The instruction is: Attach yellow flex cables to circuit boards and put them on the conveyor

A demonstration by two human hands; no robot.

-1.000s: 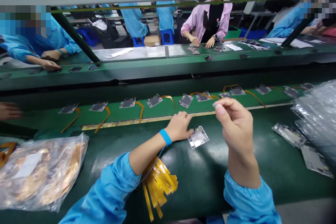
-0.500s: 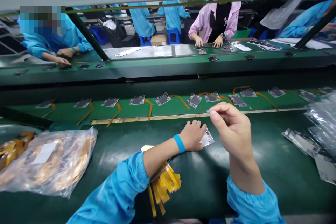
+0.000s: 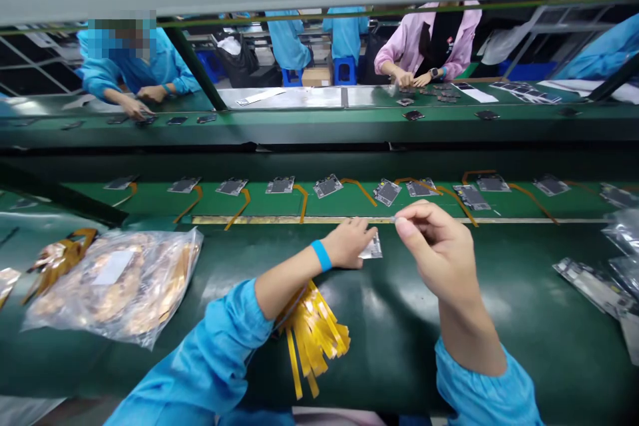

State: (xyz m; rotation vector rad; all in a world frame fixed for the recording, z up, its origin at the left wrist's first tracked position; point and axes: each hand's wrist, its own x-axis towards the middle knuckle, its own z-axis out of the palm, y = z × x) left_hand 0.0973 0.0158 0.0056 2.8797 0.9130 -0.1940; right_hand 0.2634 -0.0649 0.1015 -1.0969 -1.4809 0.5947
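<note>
My left hand point(image 3: 349, 243), with a blue band at the wrist, rests on the green work surface with its fingers closed over a small circuit board point(image 3: 372, 247). Only the board's right end shows past the fingers. To the right, my right hand point(image 3: 439, 249) is raised, thumb and forefinger pinched on a tiny greyish piece point(image 3: 393, 218) too small to name. Under my left forearm lies a bunch of yellow-orange flex strips point(image 3: 319, 333).
Circuit boards point(image 3: 328, 185) with orange flex cables line the green belt point(image 3: 259, 210) ahead. A clear bag point(image 3: 120, 279) of copper-coloured strips lies left; more boards point(image 3: 592, 286) and clear plastic point(image 3: 624, 233) lie right. Co-workers sit across the line point(image 3: 439, 46).
My view has turned slightly left. My left hand has slid left with the circuit board, away from my right hand, which keeps its pinch.
</note>
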